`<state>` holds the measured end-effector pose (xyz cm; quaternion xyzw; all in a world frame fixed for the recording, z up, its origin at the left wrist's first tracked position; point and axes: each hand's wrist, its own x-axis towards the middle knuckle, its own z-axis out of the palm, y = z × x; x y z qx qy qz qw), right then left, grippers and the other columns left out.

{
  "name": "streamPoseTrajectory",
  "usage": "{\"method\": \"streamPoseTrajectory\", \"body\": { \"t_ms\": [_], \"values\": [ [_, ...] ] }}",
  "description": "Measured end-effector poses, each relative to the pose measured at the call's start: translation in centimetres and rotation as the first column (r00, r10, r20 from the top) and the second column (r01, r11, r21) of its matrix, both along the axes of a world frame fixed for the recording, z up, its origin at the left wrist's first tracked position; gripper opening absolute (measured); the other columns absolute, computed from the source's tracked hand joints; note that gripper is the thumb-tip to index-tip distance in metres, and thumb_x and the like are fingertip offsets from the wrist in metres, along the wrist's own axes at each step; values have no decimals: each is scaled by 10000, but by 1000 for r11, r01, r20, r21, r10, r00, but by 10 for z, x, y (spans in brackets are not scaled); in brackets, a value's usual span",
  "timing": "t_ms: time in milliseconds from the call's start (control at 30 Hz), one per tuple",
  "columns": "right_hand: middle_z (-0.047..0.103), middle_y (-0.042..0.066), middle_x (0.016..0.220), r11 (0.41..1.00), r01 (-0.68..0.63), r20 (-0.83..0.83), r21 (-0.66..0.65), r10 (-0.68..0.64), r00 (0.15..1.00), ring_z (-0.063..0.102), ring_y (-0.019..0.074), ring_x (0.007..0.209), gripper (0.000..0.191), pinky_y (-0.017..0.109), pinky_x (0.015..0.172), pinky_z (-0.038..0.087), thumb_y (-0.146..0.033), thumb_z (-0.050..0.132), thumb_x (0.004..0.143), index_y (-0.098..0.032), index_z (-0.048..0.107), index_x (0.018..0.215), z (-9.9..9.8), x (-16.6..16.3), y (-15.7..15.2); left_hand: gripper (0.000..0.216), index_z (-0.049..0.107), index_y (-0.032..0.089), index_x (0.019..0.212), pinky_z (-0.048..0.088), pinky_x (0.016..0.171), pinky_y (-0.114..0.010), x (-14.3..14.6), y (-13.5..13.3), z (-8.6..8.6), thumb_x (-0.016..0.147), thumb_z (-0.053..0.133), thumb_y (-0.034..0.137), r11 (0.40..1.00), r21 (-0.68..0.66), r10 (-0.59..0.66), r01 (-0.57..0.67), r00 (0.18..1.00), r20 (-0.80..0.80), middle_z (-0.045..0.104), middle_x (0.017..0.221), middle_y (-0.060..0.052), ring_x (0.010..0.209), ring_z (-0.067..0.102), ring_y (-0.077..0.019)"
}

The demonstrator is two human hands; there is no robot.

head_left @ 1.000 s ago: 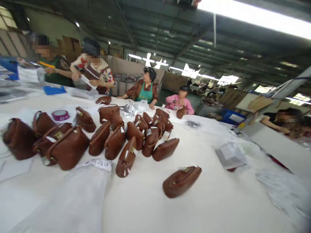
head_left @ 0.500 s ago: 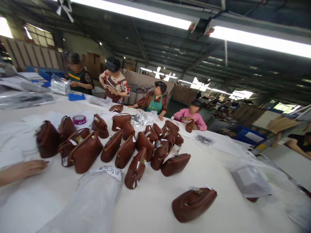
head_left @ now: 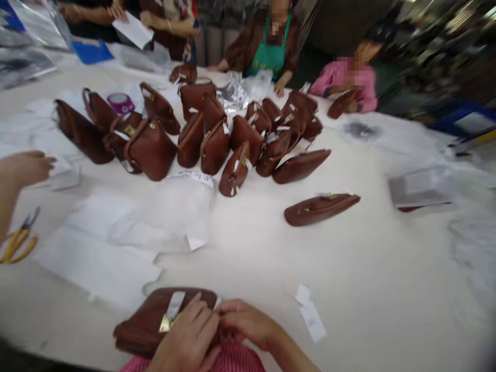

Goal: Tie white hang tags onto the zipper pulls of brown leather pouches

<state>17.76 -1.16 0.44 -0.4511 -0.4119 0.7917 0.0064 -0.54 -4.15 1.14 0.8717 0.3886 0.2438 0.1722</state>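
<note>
At the bottom centre of the frame, the person's left hand [head_left: 189,336] lies curled over a brown leather bag [head_left: 151,320] that rests flat at the near edge of the white bench [head_left: 368,268], fingers pressing on its top beside a gold clasp [head_left: 166,323] and a strip of white tape. The right hand [head_left: 248,323] meets it from the right, fingers bent and pinching at the bag's edge where the two hands touch. Just right of them lie two small white paper slips [head_left: 308,310]. Higher up, in the upper left and centre, a cluster of matching brown bags [head_left: 217,139] stands upright, with one lying on its side [head_left: 320,209] apart toward the right. A white plastic sleeve [head_left: 174,212] lies between the cluster and the hands. At the left edge another person's hand [head_left: 25,168] rests near yellow-handled scissors [head_left: 17,243]. Other people sit along the far side of the bench.
</note>
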Motion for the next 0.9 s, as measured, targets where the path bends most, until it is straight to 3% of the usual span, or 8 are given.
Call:
{"method": "streamPoseTrajectory", "body": {
  "t_ms": [100, 200, 367, 467, 567, 700, 800, 900],
  "values": [
    [557, -51, 705, 961, 225, -165, -164, -251, 954, 502, 115, 648, 170, 248, 615, 373, -187, 598, 682, -180, 617, 850, -11, 3, -22, 207, 651, 154, 1018, 530, 983, -504, -5, -17, -6, 853, 532, 195, 1000, -29, 3, -5, 997, -75, 689, 862, -62, 838, 654, -228],
    [544, -62, 738, 906, 390, -272, -166, -422, 865, 493, 124, 702, 314, 252, 646, 357, -126, 606, 577, -201, 546, 876, -16, 2, -42, 192, 642, 152, 954, 474, 1004, -521, -7, -21, -3, 902, 521, 293, 1000, -2, 30, -31, 984, -174, 687, 890, -67, 872, 631, -247],
    [504, -57, 774, 820, 572, -235, -19, -560, 795, 475, 134, 713, 336, 269, 643, 368, -100, 561, 668, -222, 496, 974, -26, -9, -69, 205, 637, 149, 929, 346, 1089, -522, -2, -21, 1, 923, 473, 273, 997, -34, 57, -67, 969, -241, 671, 911, -65, 941, 595, -253],
    [515, -41, 815, 778, 628, -236, 8, -609, 757, 479, 138, 727, 375, 274, 655, 378, -100, 565, 689, -224, 514, 1040, -29, -12, -76, 158, 624, 148, 865, 362, 1076, -504, 3, -19, 2, 881, 475, 196, 996, -74, 33, -55, 962, -270, 634, 826, -55, 885, 578, -234],
    [562, -13, 834, 703, 711, -229, -33, -698, 679, 502, 147, 757, 244, 283, 684, 385, -191, 576, 779, -217, 562, 1021, -32, -7, -77, 124, 608, 165, 837, 442, 975, -476, 6, -9, 6, 855, 486, 149, 989, -148, -26, -20, 951, -309, 600, 795, -47, 844, 557, -229],
    [624, 11, 821, 533, 841, -103, -94, -845, 525, 464, 131, 640, 158, 260, 563, 323, -358, 566, 844, -219, 596, 913, -46, 8, -72, 126, 613, 191, 928, 488, 751, -413, 7, 9, 13, 906, 490, 177, 962, -263, -32, -68, 933, -360, 598, 907, -67, 866, 539, -255],
    [636, 6, 790, 502, 865, -52, 21, -863, 502, 445, 127, 601, 156, 261, 544, 305, -347, 582, 817, -220, 625, 895, -61, 22, -64, 125, 609, 202, 981, 480, 724, -406, 7, 20, 15, 937, 494, 215, 945, -303, -6, -122, 921, -388, 587, 950, -67, 859, 535, -254],
    [689, 46, 917, 455, 890, -74, 19, -887, 455, 521, 156, 717, 204, 260, 557, 317, -315, 599, 780, -220, 628, 959, -70, 31, -55, 123, 606, 205, 983, 487, 734, -413, 7, 31, 16, 954, 499, 258, 922, -345, 16, -178, 905, -425, 575, 941, -59, 856, 536, -248]
  ]
}}
